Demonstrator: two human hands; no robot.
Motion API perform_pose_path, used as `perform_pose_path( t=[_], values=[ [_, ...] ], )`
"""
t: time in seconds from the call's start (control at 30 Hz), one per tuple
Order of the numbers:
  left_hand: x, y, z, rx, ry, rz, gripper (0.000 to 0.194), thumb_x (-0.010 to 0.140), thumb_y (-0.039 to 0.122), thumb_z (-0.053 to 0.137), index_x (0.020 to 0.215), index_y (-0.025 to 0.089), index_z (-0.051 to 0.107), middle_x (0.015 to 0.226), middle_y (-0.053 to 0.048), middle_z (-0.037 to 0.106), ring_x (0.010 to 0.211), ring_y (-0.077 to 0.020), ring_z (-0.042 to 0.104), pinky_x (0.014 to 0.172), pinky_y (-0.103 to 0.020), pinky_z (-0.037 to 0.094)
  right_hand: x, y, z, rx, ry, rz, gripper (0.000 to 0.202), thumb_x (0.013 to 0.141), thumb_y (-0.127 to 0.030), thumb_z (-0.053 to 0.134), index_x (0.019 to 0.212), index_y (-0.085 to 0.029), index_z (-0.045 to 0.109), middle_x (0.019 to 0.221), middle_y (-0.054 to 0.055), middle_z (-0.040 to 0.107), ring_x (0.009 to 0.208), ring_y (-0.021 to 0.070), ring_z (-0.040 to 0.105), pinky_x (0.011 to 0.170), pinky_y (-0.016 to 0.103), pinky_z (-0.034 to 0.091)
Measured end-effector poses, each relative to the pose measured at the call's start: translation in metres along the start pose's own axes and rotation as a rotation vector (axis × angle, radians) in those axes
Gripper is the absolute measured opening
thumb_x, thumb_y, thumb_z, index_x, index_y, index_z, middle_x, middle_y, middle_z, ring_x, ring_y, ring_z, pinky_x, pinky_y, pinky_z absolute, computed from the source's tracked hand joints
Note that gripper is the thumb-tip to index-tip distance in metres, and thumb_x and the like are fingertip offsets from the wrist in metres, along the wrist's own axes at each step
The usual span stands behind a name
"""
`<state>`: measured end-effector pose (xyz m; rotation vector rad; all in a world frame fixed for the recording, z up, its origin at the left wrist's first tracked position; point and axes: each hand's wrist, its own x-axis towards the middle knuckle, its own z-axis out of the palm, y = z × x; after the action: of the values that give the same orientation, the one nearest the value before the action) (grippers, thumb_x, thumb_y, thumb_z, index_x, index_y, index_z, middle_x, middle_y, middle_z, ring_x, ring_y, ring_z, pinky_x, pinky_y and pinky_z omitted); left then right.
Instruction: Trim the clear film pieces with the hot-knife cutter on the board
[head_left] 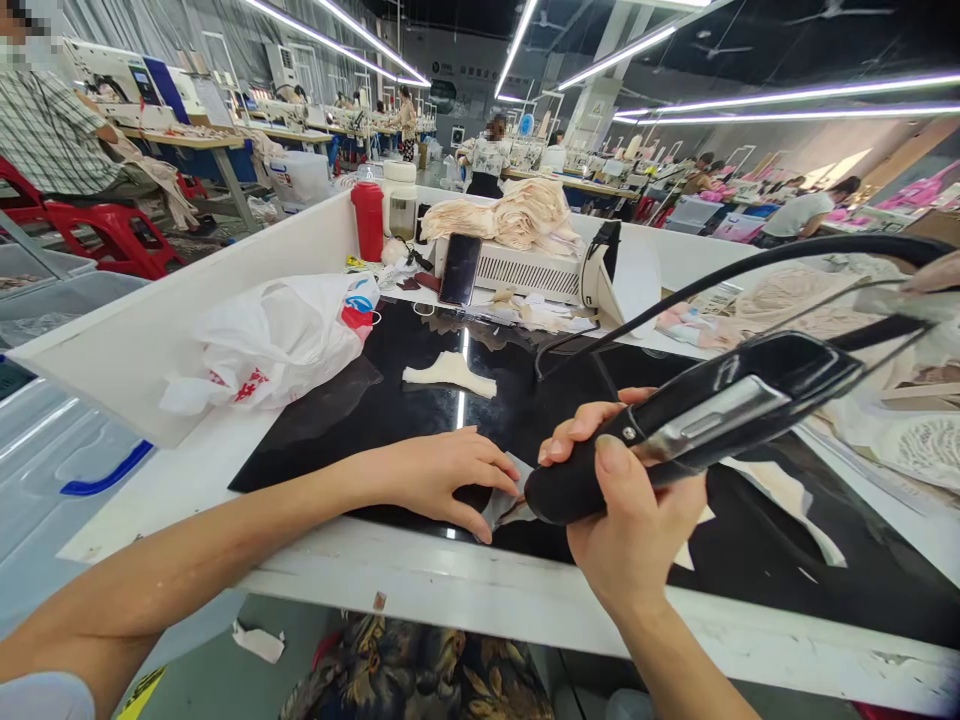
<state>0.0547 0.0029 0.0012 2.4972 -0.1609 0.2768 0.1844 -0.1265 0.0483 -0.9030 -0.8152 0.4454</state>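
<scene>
My right hand [637,520] is wrapped round the handle of a black corded hand tool [697,420] with a long silver lever along its side. The tool's narrow metal tip points down and left onto a small pale piece [504,497] at the near edge of the black mat [337,430]. My left hand [442,478] lies low over the mat, thumb and fingers apart, with fingertips at that piece. My fingers and the tool hide part of it. Beyond them lies a curved cream fabric piece [450,374]. Other cream strips [795,500] rest right of my right hand.
A white plastic bag [277,340] lies on the left. Behind the mat stand a phone [460,270], a vented white box [525,272] topped with cream fabric [525,212], and a red cup [367,220]. The tool's black cable [675,300] arches rightward. A low white wall [187,330] borders the table.
</scene>
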Motion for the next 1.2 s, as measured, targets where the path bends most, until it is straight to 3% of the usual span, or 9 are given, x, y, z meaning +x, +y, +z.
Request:
perform_pose_path(
  t=[0.17,0.33,0.47,0.67,1.2],
  values=[
    [0.000,0.002,-0.003,-0.014,-0.026,-0.005,0.040,0.085,0.035,0.081,0.121,0.020,0.069,0.134,-0.012,0.066,0.128,-0.0305,0.059,0.117,-0.048,0.031,0.006,-0.003,-0.003,0.026,-0.016,-0.013,0.035,0.079,-0.028,0.078,0.107,-0.026,0.057,0.078,-0.005,0.063,0.060,0.0124,0.061,0.059,0.030,0.055],
    [0.000,0.004,-0.002,0.006,0.059,-0.017,0.034,0.085,0.036,0.081,0.115,0.022,0.073,0.134,-0.013,0.066,0.127,-0.0295,0.060,0.120,-0.053,0.029,0.025,-0.010,-0.015,-0.028,0.134,-0.118,0.036,0.074,-0.026,0.080,0.104,-0.023,0.059,0.074,-0.005,0.064,0.056,0.0128,0.059,0.054,0.029,0.054],
    [0.001,0.006,0.008,0.028,0.096,-0.040,0.043,0.090,0.038,0.076,0.129,0.022,0.066,0.147,-0.016,0.057,0.139,-0.0314,0.051,0.122,-0.061,0.025,0.036,-0.008,-0.028,-0.066,0.207,-0.166,0.036,0.073,-0.027,0.080,0.102,-0.023,0.060,0.073,-0.006,0.065,0.055,0.0128,0.059,0.054,0.029,0.054],
    [0.001,0.005,0.015,0.080,-0.014,-0.079,0.052,0.094,0.042,0.069,0.141,0.022,0.058,0.151,-0.014,0.055,0.144,-0.0324,0.046,0.122,-0.064,0.022,0.044,0.004,-0.032,-0.054,0.184,-0.223,0.036,0.077,-0.027,0.079,0.106,-0.023,0.057,0.075,-0.006,0.065,0.056,0.0123,0.059,0.056,0.029,0.054],
    [0.000,0.005,0.015,0.069,-0.003,-0.080,0.051,0.096,0.042,0.067,0.144,0.027,0.056,0.151,-0.010,0.056,0.144,-0.0290,0.046,0.125,-0.059,0.020,0.044,0.017,-0.030,-0.088,0.139,-0.190,0.034,0.083,-0.026,0.076,0.110,-0.024,0.055,0.078,-0.006,0.065,0.062,0.0124,0.061,0.061,0.030,0.053]
  ],
)
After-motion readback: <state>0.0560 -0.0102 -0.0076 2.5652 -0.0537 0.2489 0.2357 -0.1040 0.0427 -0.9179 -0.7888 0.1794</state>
